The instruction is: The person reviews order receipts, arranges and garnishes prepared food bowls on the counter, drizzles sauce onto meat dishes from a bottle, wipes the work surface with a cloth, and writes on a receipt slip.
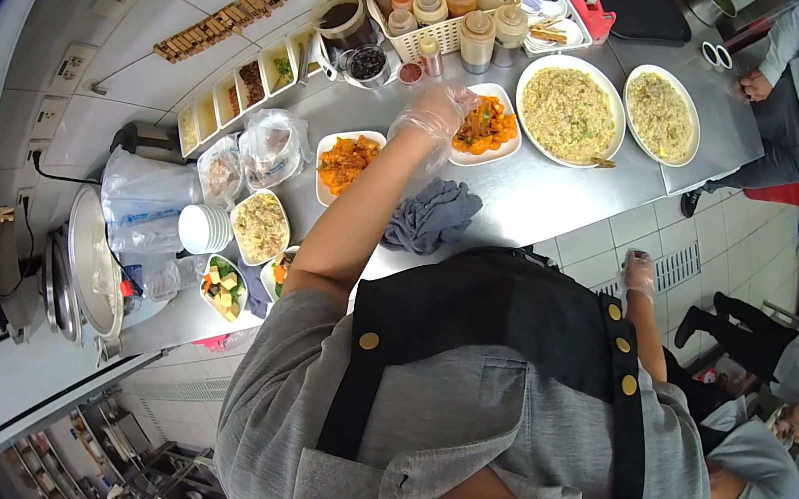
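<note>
clock centred on the left hand (441, 114), 12 away from the body. thing in work: orange dish (473, 159), at 3, on the steel surface (527, 198), gloved fingertips at its left edge. left grip: fingers drawn together, narrow; can't tell if they pinch the rim, the contents or nothing. right hand (639, 271): gloved, out at 4, off the surface, over the floor (589, 229); nothing visible in it, can't tell how far its grip is closed

done, my read: orange dish looks fully plated. so do the second orange dish (321, 191) at 8, large rice plate (530, 142) at 3 just past the first dish, oval rice plate (696, 137) farther out at 3. rice bowl (287, 218) at 8 and vegetable bowl (227, 316) between 7 and 8 also filled

left: can't tell exactly. all of these sit on the surface, none lifted. hand's on the orange dish, so i'd call that one late stage, not closed out. cloth (432, 216) lies bunched at 6; bottle basket (408, 46) at 12, topping tubs (255, 107) at 9, no hand on any
</note>
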{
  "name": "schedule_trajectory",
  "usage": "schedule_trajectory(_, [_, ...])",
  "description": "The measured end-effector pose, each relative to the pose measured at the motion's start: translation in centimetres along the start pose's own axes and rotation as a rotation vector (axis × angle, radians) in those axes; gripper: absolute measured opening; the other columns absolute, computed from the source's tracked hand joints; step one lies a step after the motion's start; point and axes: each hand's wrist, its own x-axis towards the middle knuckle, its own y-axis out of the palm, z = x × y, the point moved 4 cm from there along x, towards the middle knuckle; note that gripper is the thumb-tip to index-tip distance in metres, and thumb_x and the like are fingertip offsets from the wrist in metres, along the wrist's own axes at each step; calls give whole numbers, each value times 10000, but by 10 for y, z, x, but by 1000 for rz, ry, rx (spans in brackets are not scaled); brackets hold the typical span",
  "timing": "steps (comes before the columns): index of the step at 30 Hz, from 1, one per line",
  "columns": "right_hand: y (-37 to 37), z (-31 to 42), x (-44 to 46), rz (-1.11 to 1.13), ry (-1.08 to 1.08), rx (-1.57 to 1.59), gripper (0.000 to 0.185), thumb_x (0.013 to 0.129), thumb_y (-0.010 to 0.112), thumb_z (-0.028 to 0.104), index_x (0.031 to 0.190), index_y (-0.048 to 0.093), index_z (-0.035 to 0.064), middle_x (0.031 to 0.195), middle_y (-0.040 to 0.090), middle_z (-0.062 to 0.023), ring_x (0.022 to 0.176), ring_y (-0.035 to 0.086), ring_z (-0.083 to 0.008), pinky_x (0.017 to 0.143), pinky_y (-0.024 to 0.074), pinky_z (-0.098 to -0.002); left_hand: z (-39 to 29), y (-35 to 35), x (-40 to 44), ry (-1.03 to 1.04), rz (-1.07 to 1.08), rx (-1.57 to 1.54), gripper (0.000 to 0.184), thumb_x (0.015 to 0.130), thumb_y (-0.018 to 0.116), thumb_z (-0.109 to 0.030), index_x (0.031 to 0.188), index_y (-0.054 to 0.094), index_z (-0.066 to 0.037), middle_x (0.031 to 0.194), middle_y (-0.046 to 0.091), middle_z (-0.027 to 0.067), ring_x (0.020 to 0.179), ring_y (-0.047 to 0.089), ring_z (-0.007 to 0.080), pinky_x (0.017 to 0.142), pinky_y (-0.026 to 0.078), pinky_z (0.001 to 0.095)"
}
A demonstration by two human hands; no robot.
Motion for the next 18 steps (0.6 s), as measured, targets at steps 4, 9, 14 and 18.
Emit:
schedule_trajectory(4, [-11, -31, 30, 28, 26, -2, 314, 868, 563, 285, 896, 705, 6, 764, 706, -181, 728, 701, -318, 703, 540, -411, -37, -1, -31, 260, -243, 181, 140, 859, 690, -134, 970, 737, -62, 906, 713, 162, 840, 690, 290, 765, 522, 388])
schedule_trajectory(9, [20, -123, 99, 222, -438, -658, 199, 827, 608, 238, 857, 681, 55, 884, 713, -161, 835, 697, -326, 716, 552, -414, -37, 19, -36, 207, -269, 493, 163, 857, 651, -147, 981, 737, -85, 916, 703, 157, 894, 673, 329, 809, 519, 410])
schedule_trajectory(14, [-18, -40, 54, 468, -601, -1125, 191, 802, 640, 165, 961, 713, 86, 1089, 697, -168, 1025, 677, -317, 904, 539, -398, -33, 20, -107, 168, -249, 721, 302, 890, 604, -258, 1137, 670, -97, 1131, 637, 166, 1133, 555, 332, 979, 418, 477])
schedule_trajectory(18, [-7, -76, 107, 392, -545, -1032, 145, 808, 651, 191, 909, 694, 97, 932, 721, -114, 903, 699, -259, 789, 551, -367, -10, 47, -158, -229, 66, 842, 430, 942, 560, -409, 1176, 615, -53, 1193, 611, 200, 1129, 565, 368, 946, 464, 454])
